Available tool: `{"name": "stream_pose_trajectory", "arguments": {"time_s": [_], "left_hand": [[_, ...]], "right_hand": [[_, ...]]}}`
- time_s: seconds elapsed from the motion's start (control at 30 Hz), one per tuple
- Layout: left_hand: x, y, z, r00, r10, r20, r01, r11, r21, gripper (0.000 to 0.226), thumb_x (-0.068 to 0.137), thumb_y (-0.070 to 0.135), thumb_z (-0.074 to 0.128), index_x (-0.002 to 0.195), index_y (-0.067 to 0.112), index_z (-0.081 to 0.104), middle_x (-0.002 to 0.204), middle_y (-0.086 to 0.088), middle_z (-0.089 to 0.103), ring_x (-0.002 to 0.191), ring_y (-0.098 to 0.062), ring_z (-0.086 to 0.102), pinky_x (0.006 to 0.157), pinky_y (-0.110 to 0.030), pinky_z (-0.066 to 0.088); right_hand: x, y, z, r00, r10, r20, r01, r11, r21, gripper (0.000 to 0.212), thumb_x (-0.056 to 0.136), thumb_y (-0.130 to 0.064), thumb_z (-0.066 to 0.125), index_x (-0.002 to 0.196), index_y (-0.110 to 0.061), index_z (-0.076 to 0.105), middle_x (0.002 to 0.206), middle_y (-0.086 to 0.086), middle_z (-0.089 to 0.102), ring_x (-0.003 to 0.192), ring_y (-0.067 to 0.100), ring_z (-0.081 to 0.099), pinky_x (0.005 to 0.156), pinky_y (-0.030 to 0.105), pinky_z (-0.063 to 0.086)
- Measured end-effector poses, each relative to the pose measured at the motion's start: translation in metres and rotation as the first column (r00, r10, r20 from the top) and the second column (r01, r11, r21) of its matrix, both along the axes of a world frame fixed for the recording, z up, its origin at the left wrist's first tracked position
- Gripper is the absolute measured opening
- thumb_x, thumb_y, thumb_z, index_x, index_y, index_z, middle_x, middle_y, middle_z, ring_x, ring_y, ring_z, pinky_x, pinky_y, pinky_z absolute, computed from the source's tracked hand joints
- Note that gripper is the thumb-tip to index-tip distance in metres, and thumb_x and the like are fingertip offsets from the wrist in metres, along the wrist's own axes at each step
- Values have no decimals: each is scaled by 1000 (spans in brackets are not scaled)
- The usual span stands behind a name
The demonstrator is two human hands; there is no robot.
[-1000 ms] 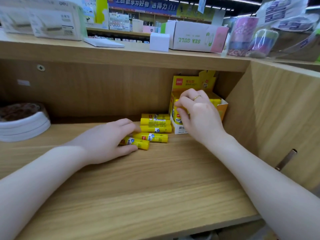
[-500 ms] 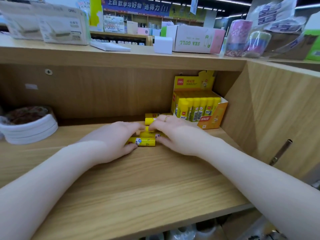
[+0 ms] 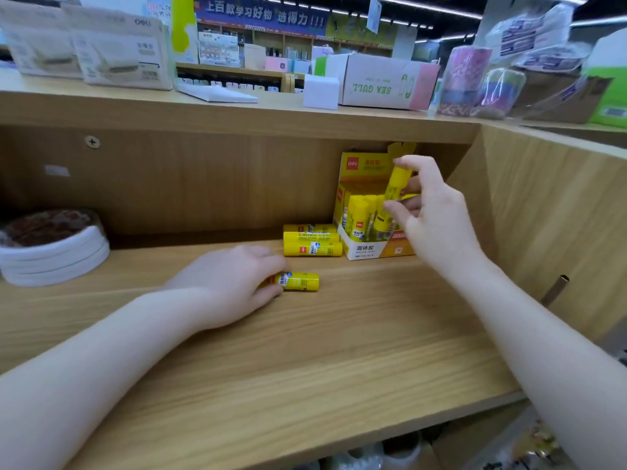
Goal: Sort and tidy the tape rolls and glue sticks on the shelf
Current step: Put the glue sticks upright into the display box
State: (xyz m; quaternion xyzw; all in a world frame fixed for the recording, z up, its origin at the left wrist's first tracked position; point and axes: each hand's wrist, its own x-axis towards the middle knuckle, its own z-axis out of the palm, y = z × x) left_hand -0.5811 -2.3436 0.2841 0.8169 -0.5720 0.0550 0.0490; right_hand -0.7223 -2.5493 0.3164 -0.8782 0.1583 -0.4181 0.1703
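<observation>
A yellow display box (image 3: 371, 251) of upright glue sticks stands at the back right of the wooden shelf (image 3: 305, 351). My right hand (image 3: 431, 215) pinches one yellow glue stick (image 3: 395, 186), nearly upright, just above the box. My left hand (image 3: 230, 283) rests on the shelf and grips the end of a lying glue stick (image 3: 298, 281). Three more glue sticks (image 3: 312, 239) lie side by side against the box's left side. A stack of white tape rolls (image 3: 54, 256) sits at the far left of the shelf.
The shelf's right side wall (image 3: 543, 215) stands close to the box. On the top board above are cardboard product boxes (image 3: 118, 49), a "SEA GULL" box (image 3: 376, 81) and wrapped coloured tape rolls (image 3: 475, 83). A metal handle (image 3: 554, 288) sticks out at the right.
My right hand picked one glue stick off the loose pile and lifted it to above the display box. My left hand stayed on the shelf at the nearest loose stick.
</observation>
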Motion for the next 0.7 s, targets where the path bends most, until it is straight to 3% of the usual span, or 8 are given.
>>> {"name": "stream_pose_trajectory", "arguments": {"time_s": [0.13, 0.23, 0.3, 0.37, 0.47, 0.7], "left_hand": [[1, -1, -1, 1000, -11, 4, 11, 1000, -7, 35, 94, 43, 39, 129, 39, 42, 125, 15, 47, 117, -13, 47, 92, -32, 44], [1, -1, -1, 1000, -16, -15, 16, 1000, -6, 35, 94, 44, 40, 129, 39, 43, 124, 15, 47, 118, -12, 46, 92, -33, 44], [1, -1, -1, 999, -24, -21, 24, 1000, -14, 36, 94, 43, 41, 130, 38, 43, 124, 15, 47, 118, -12, 46, 92, -32, 43], [1, -1, -1, 999, -26, -19, 26, 999, -18, 37, 94, 41, 40, 131, 39, 42, 125, 16, 46, 119, -11, 45, 92, -30, 43], [1, -1, -2, 999, -23, -23, 23, 1000, -17, 36, 95, 39, 40, 131, 39, 41, 124, 15, 45, 118, -11, 46, 91, -29, 42], [1, 1, -3, 995, 7, -96, -7, 1000, -1, 40, 93, 32, 44, 132, 41, 42, 122, 12, 45, 114, -13, 48, 92, -32, 44]], "right_hand": [[10, -9, -13, 993, 2, -122, -8, 999, -47, 36, 88, -14, 61, 121, -14, 45, 85, 7, 63, 74, 19, 61, 72, 38, 54], [17, -12, -23, 972, -18, -233, -9, 993, -115, 34, 90, -15, 58, 122, -14, 47, 112, 8, 57, 87, 19, 59, 76, 32, 51], [19, -12, -27, 977, -30, -212, -3, 988, -155, 33, 90, -13, 58, 122, -11, 52, 121, 8, 51, 88, 24, 60, 78, 39, 53], [20, -13, -29, 988, -28, -150, -5, 977, -212, 30, 87, -9, 61, 117, -7, 58, 118, 10, 51, 82, 23, 60, 72, 40, 54], [21, -13, -30, 995, -36, -97, 5, 952, -306, 22, 83, -2, 64, 105, -2, 65, 110, 13, 57, 78, 17, 55, 63, 25, 44], [17, -13, -23, 988, -85, -129, 35, 936, -349, 26, 85, -4, 61, 110, -7, 67, 101, 10, 62, 84, 27, 62, 67, 24, 42]]}}
